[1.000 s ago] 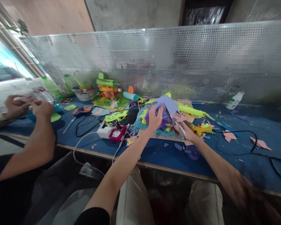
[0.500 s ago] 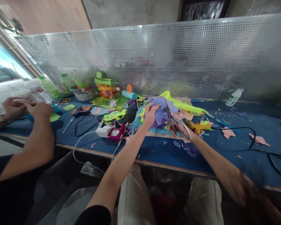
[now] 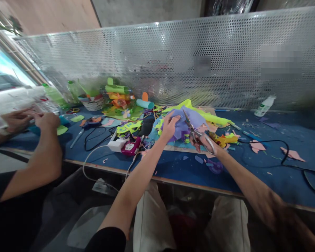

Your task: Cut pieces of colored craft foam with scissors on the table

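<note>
Head view, arms (image 3: pixel 144 166) outstretched, left hand (image 3: pixel 170 125) gripping paper (image 3: pixel 197 118)

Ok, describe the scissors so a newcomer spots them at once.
Start at the blue table below the perforated metal screen. Near its middle, the camera wearer's left hand holds a purple sheet; the right hand, beside it, holds the scissors. Their silvery metal sets them apart from the bright coloured sheets around them.

Held paper (image 3: pixel 196 118): lavender;
Scissors (image 3: pixel 196 132): silver;
Tabletop (image 3: pixel 178 169): blue;
Socket block (image 3: pixel 131 147): magenta and white;
Panel (image 3: pixel 162 63): grey, hole-dotted;
Paper tube (image 3: pixel 145 104): pale blue
</note>
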### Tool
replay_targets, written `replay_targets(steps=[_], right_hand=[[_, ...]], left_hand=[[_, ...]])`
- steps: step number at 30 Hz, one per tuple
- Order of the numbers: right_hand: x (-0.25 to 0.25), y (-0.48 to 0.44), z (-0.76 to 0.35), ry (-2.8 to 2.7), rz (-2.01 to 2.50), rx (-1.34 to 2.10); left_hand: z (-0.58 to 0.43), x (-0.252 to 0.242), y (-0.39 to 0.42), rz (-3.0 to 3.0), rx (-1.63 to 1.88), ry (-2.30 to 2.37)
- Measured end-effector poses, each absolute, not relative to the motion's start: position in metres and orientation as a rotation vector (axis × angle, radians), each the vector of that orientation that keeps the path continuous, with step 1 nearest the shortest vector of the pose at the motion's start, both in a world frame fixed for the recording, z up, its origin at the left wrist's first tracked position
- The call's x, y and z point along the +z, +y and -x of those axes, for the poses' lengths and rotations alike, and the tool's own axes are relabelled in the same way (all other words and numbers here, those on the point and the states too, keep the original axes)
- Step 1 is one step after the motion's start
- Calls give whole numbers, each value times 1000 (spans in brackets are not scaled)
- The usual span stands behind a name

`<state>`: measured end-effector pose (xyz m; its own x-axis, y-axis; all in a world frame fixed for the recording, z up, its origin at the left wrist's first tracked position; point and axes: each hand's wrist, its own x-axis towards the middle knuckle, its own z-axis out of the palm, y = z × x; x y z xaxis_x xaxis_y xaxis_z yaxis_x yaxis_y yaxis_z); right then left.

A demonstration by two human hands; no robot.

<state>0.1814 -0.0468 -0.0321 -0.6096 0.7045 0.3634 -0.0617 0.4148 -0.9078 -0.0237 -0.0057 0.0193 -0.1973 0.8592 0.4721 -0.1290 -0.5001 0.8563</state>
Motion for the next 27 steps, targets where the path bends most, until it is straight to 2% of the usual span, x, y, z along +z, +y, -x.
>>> replay_targets(steps=[7, 12, 19, 27], right_hand=[[-27, -52, -183, -1990, 630, 1092], [-24, -51, -184, -2039, 503, 1102], [-28, -50, -178, -2035, 579, 1089], [-27, -51, -180, -1984, 605, 1108]], left_hand=[[26, 12, -3, -1455, 1741, 858], [28, 11, -4, -1443, 1824, 884], [30, 19, -10, -1662, 1705, 789], [29, 17, -9, -1591, 1711, 781]])
